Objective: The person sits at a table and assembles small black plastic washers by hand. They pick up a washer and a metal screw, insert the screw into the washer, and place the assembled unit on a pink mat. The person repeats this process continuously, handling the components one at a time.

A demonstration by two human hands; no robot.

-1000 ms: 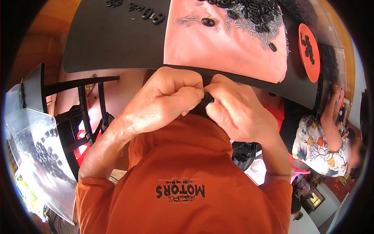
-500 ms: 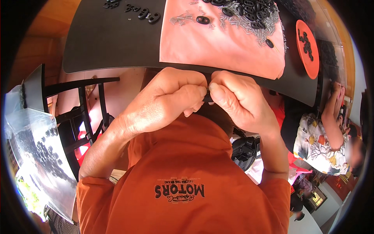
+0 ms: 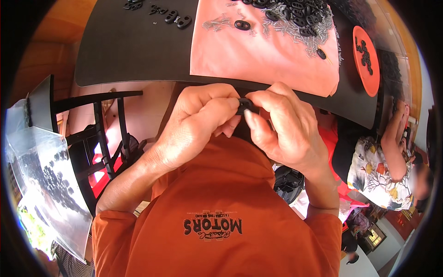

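Note:
Just past the table's near edge, above my lap, both my hands meet at a small black oval cord lock [image 3: 243,106]. My left hand [image 3: 199,121] is closed, pinching its left end between thumb and fingers. The right hand [image 3: 290,125] is curled around the other end, index finger and thumb at its edge. Fingers cover part of the piece. On the pink cloth [image 3: 258,60] beyond lie a heap of black cord locks [image 3: 302,16] and many small silvery springs [image 3: 300,36]. One cord lock [image 3: 242,25] lies apart, left of the heap.
The dark table [image 3: 134,55] carries a loose row of black pieces [image 3: 171,17] at the far left. An orange-red plate [image 3: 373,76] with black pieces stands at the right. A black chair [image 3: 99,124] is at left; another person [image 3: 380,171] sits at right.
My right thumb and fingers have opened somewhat and the hand has turned, so more of the black cord lock shows. My left hand has shifted slightly and keeps its pinch.

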